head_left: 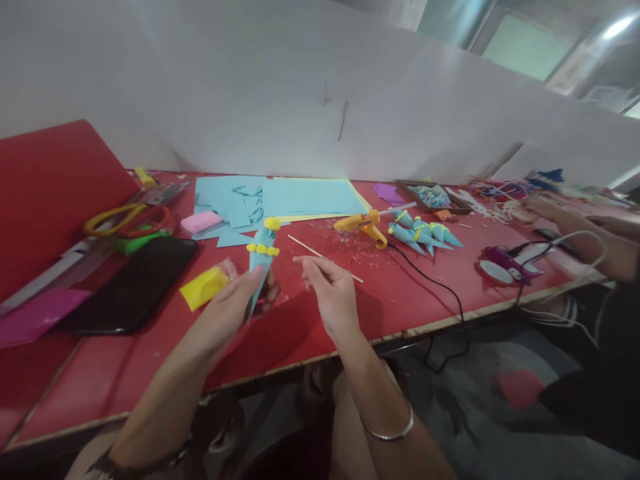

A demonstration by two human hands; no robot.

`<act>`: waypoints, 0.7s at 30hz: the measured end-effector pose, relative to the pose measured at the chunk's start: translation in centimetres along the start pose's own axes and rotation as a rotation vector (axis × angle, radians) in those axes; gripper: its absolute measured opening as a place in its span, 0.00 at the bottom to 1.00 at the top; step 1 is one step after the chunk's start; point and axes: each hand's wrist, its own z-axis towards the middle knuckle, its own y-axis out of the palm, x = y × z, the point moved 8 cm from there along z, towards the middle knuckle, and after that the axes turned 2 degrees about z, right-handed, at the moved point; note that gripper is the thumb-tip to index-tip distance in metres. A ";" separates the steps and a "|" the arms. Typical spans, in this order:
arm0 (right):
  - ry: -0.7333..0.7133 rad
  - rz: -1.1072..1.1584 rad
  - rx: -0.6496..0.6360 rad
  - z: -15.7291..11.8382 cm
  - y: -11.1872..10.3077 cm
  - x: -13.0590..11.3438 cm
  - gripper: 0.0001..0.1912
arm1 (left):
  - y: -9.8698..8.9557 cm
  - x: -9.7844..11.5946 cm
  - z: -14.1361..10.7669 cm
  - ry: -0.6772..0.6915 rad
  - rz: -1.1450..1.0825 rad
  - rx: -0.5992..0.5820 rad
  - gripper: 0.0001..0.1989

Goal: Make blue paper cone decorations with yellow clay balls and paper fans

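Over red tabletop point(305, 337), blue cone point(259, 261) juts above left grip point(239, 295).

The lighting is moderately dim, with 1 elongated, glaring white overhead lamp point(619, 27) at upper right. Soft shadows darken parts of the smooth red tabletop point(305, 328), and pale light streaks the plain white wall panel point(225, 87). Wide-angle distortion bends and stretches the edges; small details look smeared, especially toward the far right.

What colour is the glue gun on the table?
The glue gun is yellow-orange, as the head view shows.
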 end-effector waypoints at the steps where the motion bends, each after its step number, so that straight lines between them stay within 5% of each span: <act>1: 0.004 -0.004 0.003 0.0 0.0 0.1 0.07 | -0.1 -0.2 0.0 -0.034 -0.099 0.025 0.19; 5: 0.026 0.060 0.003 0.0 0.2 0.3 0.08 | -0.9 -1.2 -0.3 -0.162 -0.250 0.169 0.16; 8: 0.028 0.125 0.010 0.0 0.3 0.3 0.06 | -0.9 -1.9 -0.2 -0.219 -0.241 0.153 0.14; 12: -0.009 0.126 0.040 -0.1 0.0 -0.1 0.07 | -0.6 -1.8 0.2 -0.142 -0.224 0.063 0.16; 21: -0.009 0.070 0.009 -0.1 0.5 -0.1 0.09 | -1.0 -0.7 0.7 0.007 0.049 0.089 0.18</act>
